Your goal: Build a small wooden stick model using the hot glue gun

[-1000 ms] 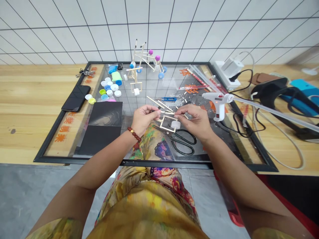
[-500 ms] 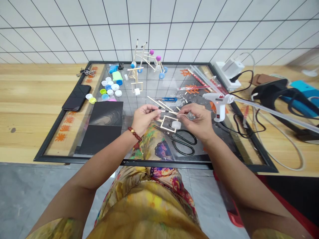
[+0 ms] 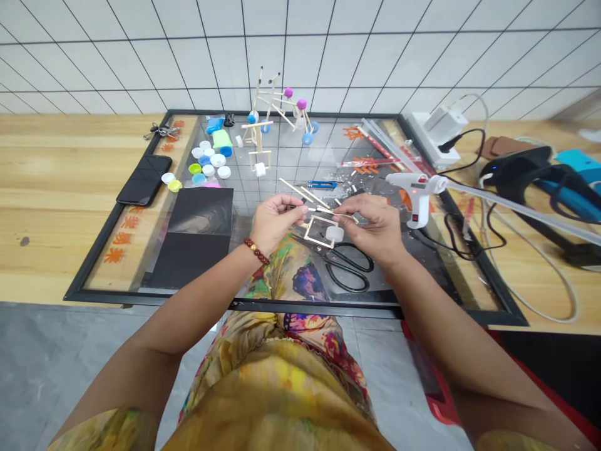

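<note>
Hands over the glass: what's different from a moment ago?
Very little: the view has shifted slightly, but no object clearly moved. The left hand and right hand still pinch thin pieces beside the stick frame. The glue gun, scissors and phone stayed put.

Lighting: bright, even; lamp itself out of view. Glass panel (image 3: pixel 291 166) reflects the wall grid; pale glare noted on the black sheet (image 3: pixel 201 212). Shadows soft. Sharpness: fair at centre; fine detail between the fingers (image 3: pixel 297 216) indistinct; right-hand desk items smeared. Distortion: wide-angle, tile lines (image 3: pixel 286 56) splaying towards the edges.
</note>
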Tool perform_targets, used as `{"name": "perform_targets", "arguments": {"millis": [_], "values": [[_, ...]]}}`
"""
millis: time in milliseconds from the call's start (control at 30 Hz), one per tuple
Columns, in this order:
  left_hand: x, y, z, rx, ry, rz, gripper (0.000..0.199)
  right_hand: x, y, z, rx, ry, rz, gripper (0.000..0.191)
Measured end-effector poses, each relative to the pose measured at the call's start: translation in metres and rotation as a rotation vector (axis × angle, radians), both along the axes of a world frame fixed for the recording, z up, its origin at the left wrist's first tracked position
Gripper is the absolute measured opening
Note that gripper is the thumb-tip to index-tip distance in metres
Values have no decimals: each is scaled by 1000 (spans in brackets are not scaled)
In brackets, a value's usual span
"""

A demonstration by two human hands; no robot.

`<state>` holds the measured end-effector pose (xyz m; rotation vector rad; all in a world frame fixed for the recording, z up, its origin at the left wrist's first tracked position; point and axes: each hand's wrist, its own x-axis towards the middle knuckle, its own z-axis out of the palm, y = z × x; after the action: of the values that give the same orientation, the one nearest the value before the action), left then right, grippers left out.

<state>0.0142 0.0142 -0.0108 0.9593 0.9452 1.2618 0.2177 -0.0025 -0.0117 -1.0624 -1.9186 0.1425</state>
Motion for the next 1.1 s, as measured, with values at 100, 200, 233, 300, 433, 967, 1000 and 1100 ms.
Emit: {"name": "perform_targets", "arguments": {"millis": [100,200,233,300,433,967,1000,1100], "values": [[0,0,0,2,1,-1,18,0,0,1,7,-16,-3,5],[0,-1,1,-1,8,-3,18,0,0,1,10,-33,-12,6],[0,-1,1,-3,10,-6,18,0,-1,1,13,-37,-14,6],[0,-1,2,-4,13,-11,18,1,-1,1,19,-48,-19,7],[0,-1,2,4,-7,-5,18,0,-2,0,40,-99,-37,9],[1,-2,2,-1,11,-2,20,-1,-1,2,-58,-54,-66,11],[1,-2,2,-3,10,-3,20,-1,-1,1,-63,-52,-59,11],[0,-2,2,-12,1,-7,21,-1,-1,1,-63,-51,-35,11]]}}
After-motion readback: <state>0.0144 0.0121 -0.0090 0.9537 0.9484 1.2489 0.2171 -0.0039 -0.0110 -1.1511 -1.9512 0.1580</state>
